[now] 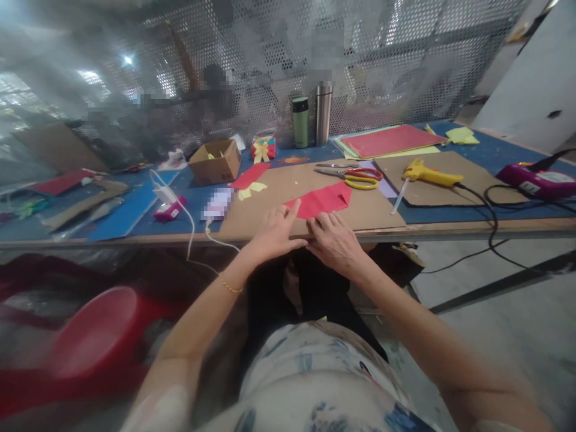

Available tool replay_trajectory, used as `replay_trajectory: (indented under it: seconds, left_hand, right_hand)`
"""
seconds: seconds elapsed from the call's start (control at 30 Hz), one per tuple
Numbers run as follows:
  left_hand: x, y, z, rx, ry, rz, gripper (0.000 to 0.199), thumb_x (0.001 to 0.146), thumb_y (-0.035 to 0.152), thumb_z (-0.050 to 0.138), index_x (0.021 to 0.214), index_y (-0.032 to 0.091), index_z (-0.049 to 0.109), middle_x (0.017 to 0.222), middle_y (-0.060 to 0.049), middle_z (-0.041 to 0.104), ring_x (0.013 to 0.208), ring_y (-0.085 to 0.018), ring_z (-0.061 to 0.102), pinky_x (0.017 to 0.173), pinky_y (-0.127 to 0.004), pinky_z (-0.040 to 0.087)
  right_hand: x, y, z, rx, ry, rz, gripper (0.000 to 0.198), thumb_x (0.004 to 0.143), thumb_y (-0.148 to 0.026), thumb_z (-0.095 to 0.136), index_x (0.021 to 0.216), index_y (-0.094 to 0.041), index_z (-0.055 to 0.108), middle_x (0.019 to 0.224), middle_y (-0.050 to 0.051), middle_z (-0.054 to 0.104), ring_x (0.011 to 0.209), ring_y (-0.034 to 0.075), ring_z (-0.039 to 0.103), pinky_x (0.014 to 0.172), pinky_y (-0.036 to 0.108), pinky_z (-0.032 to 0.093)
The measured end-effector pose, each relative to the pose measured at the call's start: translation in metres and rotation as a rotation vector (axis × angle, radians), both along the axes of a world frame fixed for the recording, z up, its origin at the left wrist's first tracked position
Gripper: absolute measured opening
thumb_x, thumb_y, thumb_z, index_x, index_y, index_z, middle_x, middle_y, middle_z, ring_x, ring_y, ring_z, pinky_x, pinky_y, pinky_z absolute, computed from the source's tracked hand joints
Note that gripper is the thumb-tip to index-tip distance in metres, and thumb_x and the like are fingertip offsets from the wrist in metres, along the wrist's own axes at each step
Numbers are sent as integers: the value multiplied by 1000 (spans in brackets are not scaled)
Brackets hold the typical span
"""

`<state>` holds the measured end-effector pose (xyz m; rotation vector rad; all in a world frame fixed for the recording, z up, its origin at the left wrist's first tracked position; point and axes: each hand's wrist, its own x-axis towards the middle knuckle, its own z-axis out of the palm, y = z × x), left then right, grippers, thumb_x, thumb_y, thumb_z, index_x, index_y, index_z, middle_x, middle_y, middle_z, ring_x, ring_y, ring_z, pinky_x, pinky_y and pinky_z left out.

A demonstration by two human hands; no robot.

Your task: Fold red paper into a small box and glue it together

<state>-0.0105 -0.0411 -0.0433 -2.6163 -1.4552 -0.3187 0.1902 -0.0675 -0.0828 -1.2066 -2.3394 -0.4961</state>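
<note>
A folded strip of red paper (320, 201) lies on a brown cardboard sheet (261, 207), one corner turned up at its right end. My left hand (275, 233) rests at the strip's left end, fingers stretched out and thumb apart. At the near edge of the same strip, my right hand (333, 241) has its fingers bent and pressed together on the paper; its thumb tip is partly hidden. Just beyond the paper are scissors (360, 178) with red and yellow handles. Another red piece (249, 176) with yellow cut paper (252, 191) sits to the left.
A yellow glue gun (432, 174) lies on cardboard at right, its black cord hanging over the table edge. Behind stand a green tumbler (300, 123), a steel flask (323, 117) and a small carton (215, 163). A white cable (191, 225) droops at left near a red stool (96, 333).
</note>
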Motion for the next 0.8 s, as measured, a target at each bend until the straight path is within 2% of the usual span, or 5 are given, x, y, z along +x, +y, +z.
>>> replay_trajectory:
  seconds: [0.07,0.13,0.23,0.47,0.8]
  left_hand:
    - [-4,3,10,-9,-86,18,69,95,46,68,157,22,52,132,-15,61,122,-34,61,106,-50,49]
    - [-2,9,20,11,-167,72,37,98,35,62,130,20,72,121,-13,64,114,-30,63,104,-48,50]
    - [13,21,30,-158,-266,66,16,96,28,61,91,18,72,95,-8,67,93,-23,63,91,-40,53]
    - [31,37,30,-436,-353,90,19,87,28,66,75,22,52,77,1,63,72,-16,55,70,-32,42]
    - [24,55,30,-622,-386,81,16,78,23,67,69,21,54,68,3,55,64,-14,47,61,-30,35]
  right_hand:
    - [3,-2,2,-16,4,17,36,96,-36,72,120,-12,64,110,16,62,100,32,52,93,43,42]
    - [5,-2,2,-23,14,25,40,93,-37,75,123,-12,63,111,16,62,101,32,52,92,42,43]
    - [7,-2,1,-29,40,44,45,93,-35,75,128,-11,62,113,17,62,102,32,53,91,42,44]
    - [8,-1,-4,-35,95,73,31,95,-28,68,121,-11,63,115,19,63,104,33,53,96,45,46]
    - [6,-1,-3,-40,66,50,31,94,-24,67,122,-11,62,110,17,61,100,33,51,94,46,46]
